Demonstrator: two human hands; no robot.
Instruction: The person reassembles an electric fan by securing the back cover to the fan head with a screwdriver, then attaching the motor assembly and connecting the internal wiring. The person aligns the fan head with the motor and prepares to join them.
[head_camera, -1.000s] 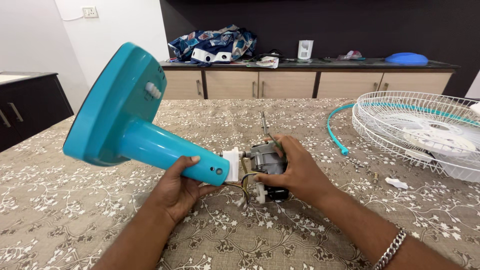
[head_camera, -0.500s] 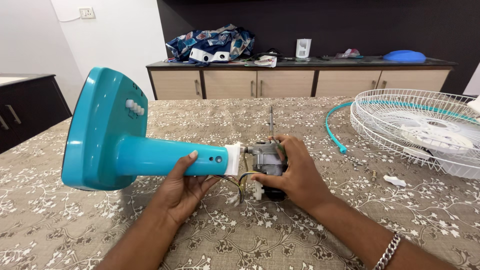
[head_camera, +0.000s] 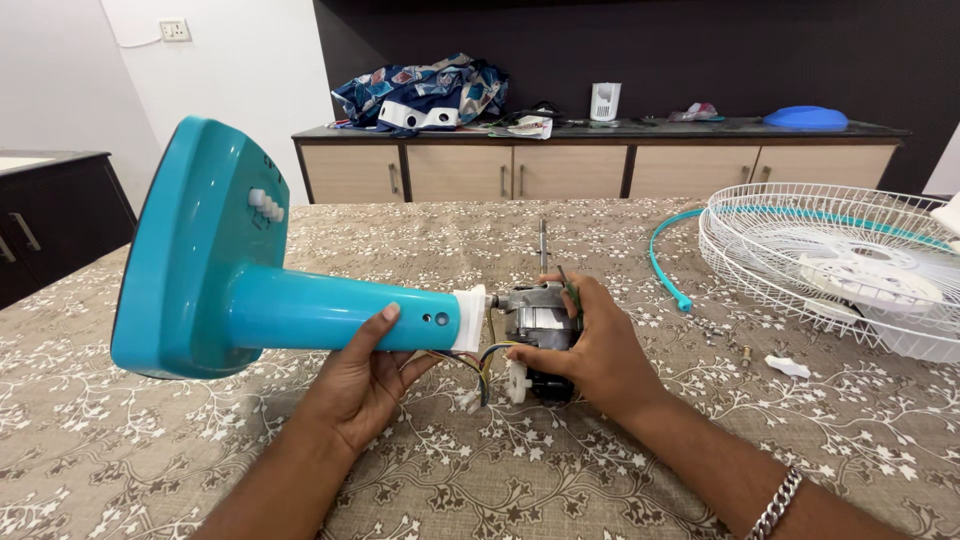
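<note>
While left hand (head_camera: 365, 375) grips the teal fan stand (head_camera: 300, 305) from below, right hand (head_camera: 590, 340) clasps grey motor (head_camera: 530, 315) — wires (head_camera: 480, 365) between

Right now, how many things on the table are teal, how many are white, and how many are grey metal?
Teal: 2, the fan stand and the curved rim strip
White: 2, the wire fan guard and a small white plastic piece
Grey metal: 1, the fan motor
Total: 5
</note>
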